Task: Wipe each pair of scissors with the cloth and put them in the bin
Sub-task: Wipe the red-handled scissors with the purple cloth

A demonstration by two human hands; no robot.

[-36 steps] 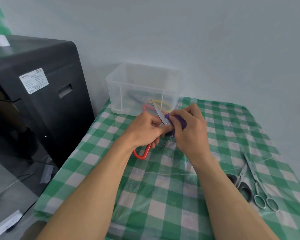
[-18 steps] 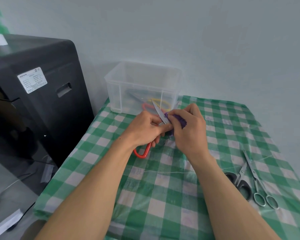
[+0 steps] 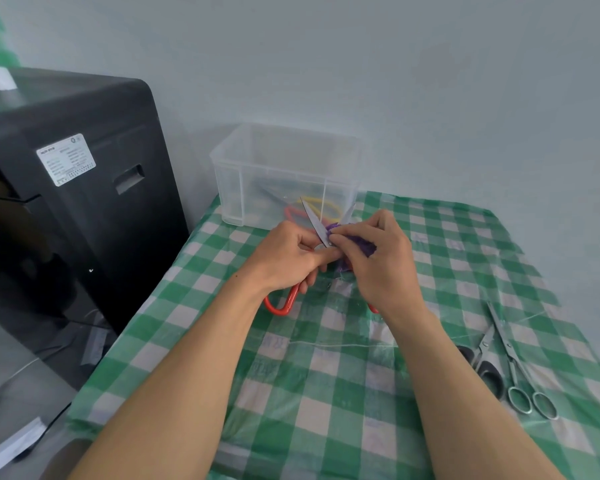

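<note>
Cloth still on scissors blade

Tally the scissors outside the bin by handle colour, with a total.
Red-handled scissors: 1, gripped by the left hand; the right hand pinches the purple cloth on it
Black-handled scissors: 1
All-metal scissors: 1
Total: 3

I reached both bare forearms forward, wrists close together. My left grip curled round the red scissors; my right grip pinched the purple cloth.
</note>
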